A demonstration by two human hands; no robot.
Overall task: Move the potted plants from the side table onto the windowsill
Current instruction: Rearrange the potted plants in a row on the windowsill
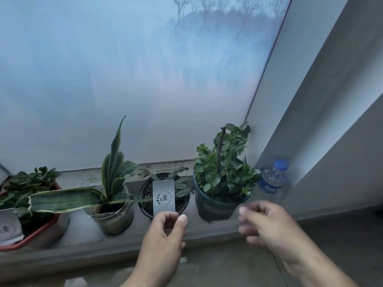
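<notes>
Here, 4 potted plants stand in a row on the windowsill [83, 230], close against the frosted window [124, 79]. From left: a leafy plant in a red pot [44, 233] cut by the frame's left edge, a snake plant in a glass jar [116, 216] with 1 long leaf lying out to the left, a small black pot [163, 195], and a bushy plant in a dark green pot [215, 206]. A water bottle [272, 179] with a blue cap stands just beside the green pot, in the corner by the right wall [310, 121].

The left hand [165, 235] pinches a white card [163, 196] between thumb and fingers, holding it upright in front of the black pot. The right hand [267, 222], blurred, hangs near the green pot's lower right side with fingers loosely curled, gripping nothing; I cannot tell whether it touches the pot.

Gaps between pots are narrow. Bare sill runs along the front edge, and more lies right of the bottle.
</notes>
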